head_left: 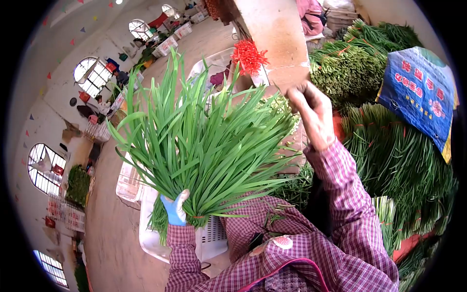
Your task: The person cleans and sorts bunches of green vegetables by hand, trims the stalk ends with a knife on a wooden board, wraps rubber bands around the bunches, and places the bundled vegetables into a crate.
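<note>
My left hand [176, 209], in a blue and white glove, is wrapped round a large bunch of Chinese chives [204, 141]. A red tie [198, 217] circles the bunch near its lower end, and its long green leaves fan upward and outward. My right hand [314, 114], bare, is raised to the right of the leaves with its fingers closed in a pinch. A thin dark strand seems to be at the fingertips; what it is I cannot make out. Just left of this hand and above it hangs a cluster of red ties [249, 56].
Large stacks of tied greens [394, 165] stand on the right, partly under a blue printed sack [418, 92]. A white plastic basket [214, 238] is beside my left forearm. A pillar [277, 34] rises ahead. People and crates line the far wall.
</note>
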`<control>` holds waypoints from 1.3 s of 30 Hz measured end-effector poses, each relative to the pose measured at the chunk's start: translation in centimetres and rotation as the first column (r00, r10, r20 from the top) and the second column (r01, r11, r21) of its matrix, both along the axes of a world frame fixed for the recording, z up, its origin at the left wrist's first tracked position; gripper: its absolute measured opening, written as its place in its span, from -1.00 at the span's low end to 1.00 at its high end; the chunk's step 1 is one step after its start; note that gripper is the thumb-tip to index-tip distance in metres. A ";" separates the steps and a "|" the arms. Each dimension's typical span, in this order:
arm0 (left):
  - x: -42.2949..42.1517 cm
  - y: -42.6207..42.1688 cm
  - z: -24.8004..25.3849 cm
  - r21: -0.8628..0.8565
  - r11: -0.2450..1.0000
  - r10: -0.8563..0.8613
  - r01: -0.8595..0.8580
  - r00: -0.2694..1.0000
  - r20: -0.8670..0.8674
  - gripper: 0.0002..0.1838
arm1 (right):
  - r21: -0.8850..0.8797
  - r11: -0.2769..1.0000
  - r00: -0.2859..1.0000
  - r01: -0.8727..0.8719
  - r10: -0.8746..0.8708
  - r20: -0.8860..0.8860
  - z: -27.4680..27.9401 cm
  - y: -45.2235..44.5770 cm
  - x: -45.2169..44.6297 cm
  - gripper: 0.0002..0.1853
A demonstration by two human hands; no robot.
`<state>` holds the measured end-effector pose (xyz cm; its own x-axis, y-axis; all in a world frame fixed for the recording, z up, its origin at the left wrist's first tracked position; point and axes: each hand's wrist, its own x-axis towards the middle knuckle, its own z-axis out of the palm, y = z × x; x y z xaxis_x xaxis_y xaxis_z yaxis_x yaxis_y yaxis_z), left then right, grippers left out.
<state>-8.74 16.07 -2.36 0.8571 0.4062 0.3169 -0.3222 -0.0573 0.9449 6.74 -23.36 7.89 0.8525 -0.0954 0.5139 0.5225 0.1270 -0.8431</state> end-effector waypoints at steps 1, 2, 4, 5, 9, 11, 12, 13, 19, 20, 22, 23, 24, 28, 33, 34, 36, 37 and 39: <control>-0.2 0.1 -0.2 0.001 1.000 -0.011 0.011 1.000 -0.003 -0.41 | 0.014 1.000 1.000 -0.002 0.001 0.013 0.3 -0.2 1.4 -0.76; -0.4 -0.1 -0.1 0.005 1.000 0.007 -0.007 1.000 -0.010 -0.39 | 0.028 1.000 1.000 -0.005 0.004 0.027 0.5 -0.3 2.8 -0.75; -0.8 -0.1 0.0 0.012 1.000 0.014 -0.014 1.000 -0.019 -0.37 | -0.040 0.993 0.992 -0.112 0.114 0.048 0.3 -0.7 4.9 -0.69; -1.1 -0.1 -0.1 0.015 0.999 0.031 -0.031 0.999 -0.024 -0.33 | -0.075 0.989 0.990 -0.127 0.132 0.053 -0.1 -0.9 6.1 -0.67; -1.6 -0.1 -0.5 0.048 0.998 0.035 -0.034 0.999 -0.028 -0.28 | -0.234 0.949 0.976 -0.214 0.216 -0.013 -1.2 -1.1 8.2 -0.55; -1.7 0.3 -0.8 0.101 0.995 0.026 -0.023 0.999 -0.032 -0.30 | -0.278 0.921 0.962 -0.273 0.256 -0.097 -1.3 -0.7 8.0 -0.45; -1.6 -0.4 -0.4 0.102 0.995 0.023 -0.019 0.999 -0.034 -0.30 | -0.252 0.914 0.946 -0.318 0.289 -0.145 -1.5 -0.4 7.9 -0.42; -1.5 -1.5 0.2 0.110 0.993 0.040 -0.039 0.999 -0.007 -0.46 | -0.259 0.907 0.941 -0.333 0.301 -0.156 -1.4 0.0 7.7 -0.43; -1.3 -1.4 0.4 0.153 0.986 0.081 -0.074 0.996 -0.046 -0.45 | -0.276 0.905 0.941 -0.324 0.278 -0.194 -1.3 2.4 7.5 -0.69; -1.6 -1.1 0.3 0.105 0.994 0.044 -0.034 0.994 -0.095 -0.27 | -0.293 0.918 0.959 -0.266 0.220 -0.179 -1.1 2.5 7.3 -0.72; -1.3 -2.7 1.1 0.114 0.993 0.043 -0.037 0.998 -0.051 -0.42 | -0.228 0.944 0.962 -0.239 0.198 -0.188 -2.2 3.3 8.2 -0.72; -0.9 -3.4 1.5 0.124 0.991 0.040 -0.040 0.999 0.002 -0.56 | -0.145 0.969 0.972 -0.200 0.177 -0.156 -2.7 3.6 8.7 -0.71; -0.7 -3.4 1.4 0.122 0.992 0.042 -0.041 0.999 -0.002 -0.56 | -0.061 0.985 0.980 -0.162 0.154 -0.126 -2.5 3.9 8.4 -0.69; -0.7 -3.4 1.5 0.119 0.992 0.041 -0.042 0.999 0.011 -0.52 | 0.556 0.830 0.969 0.044 0.100 -0.226 -2.1 1.0 10.2 -0.69; -0.5 -2.9 1.6 0.063 0.973 0.227 -0.221 0.968 -0.110 -0.39 | 0.132 0.988 0.996 -0.079 0.074 0.042 -1.9 -3.0 6.9 -0.38; 0.0 -3.7 3.2 0.152 0.975 0.179 -0.163 0.979 -0.101 -0.45 | 0.130 0.984 0.991 -0.126 0.119 0.058 -2.5 -3.1 6.0 -0.34; 0.6 -3.3 3.6 0.116 0.978 0.187 -0.176 0.978 -0.091 -0.59 | 0.050 0.998 0.998 -0.040 0.042 -0.044 -4.2 -3.3 4.3 -0.38; 1.0 -2.9 3.3 0.099 0.973 0.217 -0.209 0.973 -0.077 -0.62 | -0.012 1.000 0.994 0.001 -0.002 -0.108 -5.3 -3.3 3.3 -0.52; 1.6 -3.0 3.6 0.086 0.969 0.237 -0.231 0.969 -0.076 -0.64 | -0.152 0.975 0.975 -0.162 0.134 -0.177 -8.0 -2.9 0.8 -0.72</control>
<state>-7.17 13.12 1.23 0.7662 0.5762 0.2846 -0.2101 -0.1939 0.9583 7.54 -26.21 -0.14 0.9247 0.1125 0.3636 0.3608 0.0448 -0.9315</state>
